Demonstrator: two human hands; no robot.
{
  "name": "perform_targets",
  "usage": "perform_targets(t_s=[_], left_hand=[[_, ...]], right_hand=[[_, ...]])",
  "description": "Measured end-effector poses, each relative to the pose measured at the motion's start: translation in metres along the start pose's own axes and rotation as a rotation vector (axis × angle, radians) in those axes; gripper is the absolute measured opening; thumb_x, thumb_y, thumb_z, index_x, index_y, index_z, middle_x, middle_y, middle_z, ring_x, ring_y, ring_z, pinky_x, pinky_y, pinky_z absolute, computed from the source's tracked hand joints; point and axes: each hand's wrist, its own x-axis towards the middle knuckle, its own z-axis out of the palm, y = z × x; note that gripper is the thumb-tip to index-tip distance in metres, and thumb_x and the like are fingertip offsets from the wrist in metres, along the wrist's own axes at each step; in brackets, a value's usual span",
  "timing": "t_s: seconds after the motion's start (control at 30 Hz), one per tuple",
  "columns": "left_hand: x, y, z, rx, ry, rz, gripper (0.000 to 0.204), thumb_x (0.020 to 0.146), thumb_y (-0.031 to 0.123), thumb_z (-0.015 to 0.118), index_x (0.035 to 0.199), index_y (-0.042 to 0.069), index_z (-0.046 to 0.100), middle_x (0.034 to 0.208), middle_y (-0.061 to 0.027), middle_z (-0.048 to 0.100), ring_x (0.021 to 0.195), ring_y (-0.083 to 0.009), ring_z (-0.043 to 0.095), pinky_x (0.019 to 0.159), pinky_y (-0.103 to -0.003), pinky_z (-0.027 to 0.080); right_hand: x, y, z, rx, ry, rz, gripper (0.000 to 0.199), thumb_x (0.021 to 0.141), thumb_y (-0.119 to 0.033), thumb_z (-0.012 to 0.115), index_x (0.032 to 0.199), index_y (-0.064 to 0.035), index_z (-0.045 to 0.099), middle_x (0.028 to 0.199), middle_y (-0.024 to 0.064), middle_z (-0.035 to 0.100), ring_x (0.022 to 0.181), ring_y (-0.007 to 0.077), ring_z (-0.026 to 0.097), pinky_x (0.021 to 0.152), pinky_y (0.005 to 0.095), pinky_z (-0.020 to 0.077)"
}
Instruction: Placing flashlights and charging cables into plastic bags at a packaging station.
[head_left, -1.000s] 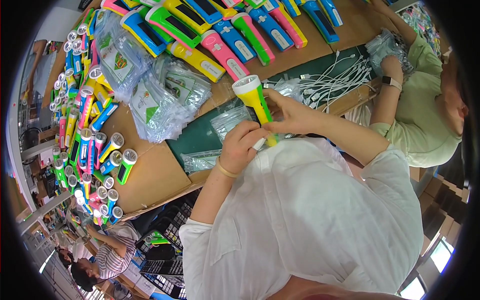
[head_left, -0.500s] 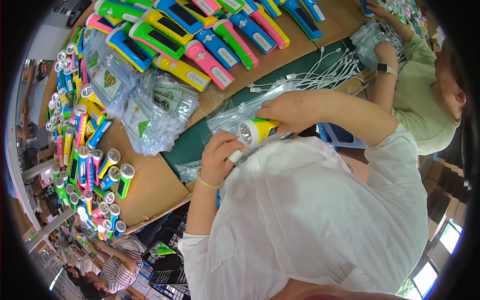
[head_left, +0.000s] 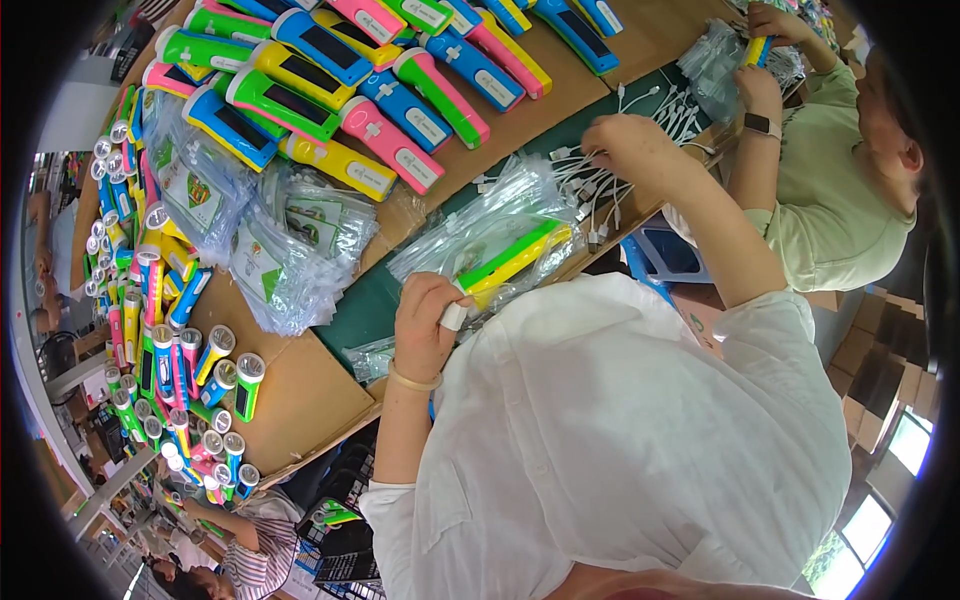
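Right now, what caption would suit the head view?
Left hand beside a bagged flashlight, right hand near white cables.

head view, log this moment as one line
left hand: at clear bag | right hand: at white cables | green-and-yellow flashlight: inside clear bag

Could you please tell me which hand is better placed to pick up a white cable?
The right hand, I would judge: it is already at the near end of the white cables, while the left hand is farther away, beside the green-and-yellow flashlight.
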Motion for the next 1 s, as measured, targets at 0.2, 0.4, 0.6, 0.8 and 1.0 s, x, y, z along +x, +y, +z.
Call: perform_targets(t_s=[0.2, 0.4, 0.6, 0.8, 1.0], left_hand=[[0.003, 0.0, -0.002, 0.005, 0.004, -0.024, 0.02, 0.076, -0.001, 0.076, 0.092, 0.003, 0.063, 0.092, -0.0119, 0.061, 0.086, -0.0315, 0.06, 0.077, -0.038, 0.05], [0.001, 0.001, -0.005, 0.036, -0.003, -0.006, 0.022, 0.076, 0.002, 0.077, 0.093, 0.004, 0.064, 0.095, -0.0113, 0.063, 0.09, -0.0329, 0.061, 0.078, -0.04, 0.051], [-0.001, -0.002, -0.004, 0.091, -0.055, -0.015, 0.019, 0.08, 0.004, 0.076, 0.094, 0.004, 0.063, 0.113, -0.0137, 0.067, 0.107, -0.0372, 0.063, 0.09, -0.044, 0.053], [0.0, 0.002, -0.002, 0.057, -0.003, -0.05, 0.018, 0.081, 0.004, 0.076, 0.094, 0.004, 0.064, 0.118, -0.0145, 0.067, 0.11, -0.0381, 0.063, 0.093, -0.044, 0.052], [-0.003, 0.001, -0.001, 0.025, 0.03, -0.093, 0.018, 0.082, 0.005, 0.076, 0.095, 0.004, 0.064, 0.12, -0.0149, 0.067, 0.111, -0.0383, 0.063, 0.095, -0.045, 0.051]], right_hand=[[-0.004, 0.034, 0.014, -0.183, -0.07, 0.072, 0.014, 0.078, -0.012, 0.071, 0.092, -0.0069, 0.072, 0.103, 0.0131, 0.068, 0.095, 0.0348, 0.07, 0.081, 0.044, 0.0566], [-0.011, 0.05, -0.008, 0.254, 0.135, 0.006, 0.012, 0.096, -0.015, 0.065, 0.106, -0.0076, 0.063, 0.085, 0.0084, 0.065, 0.077, 0.0224, 0.064, 0.068, 0.0344, 0.05], [-0.035, 0.001, -0.077, 0.885, 0.506, -0.323, 0.016, 0.107, -0.02, 0.056, 0.104, -0.005, 0.059, 0.084, -0.0046, 0.055, 0.076, 0.0041, 0.048, 0.066, 0.0191, 0.0367], [-0.032, -0.043, -0.065, 1.512, 0.302, -0.483, 0.013, 0.106, -0.02, 0.054, 0.102, -0.0076, 0.055, 0.077, -0.0012, 0.053, 0.066, 0.0052, 0.044, 0.055, 0.0208, 0.0318], [-0.027, -0.049, -0.035, 1.4, -0.114, -0.274, 0.019, 0.099, -0.02, 0.063, 0.09, -0.0054, 0.053, 0.073, -0.0032, 0.048, 0.063, 0.0051, 0.042, 0.055, 0.0213, 0.0328]])
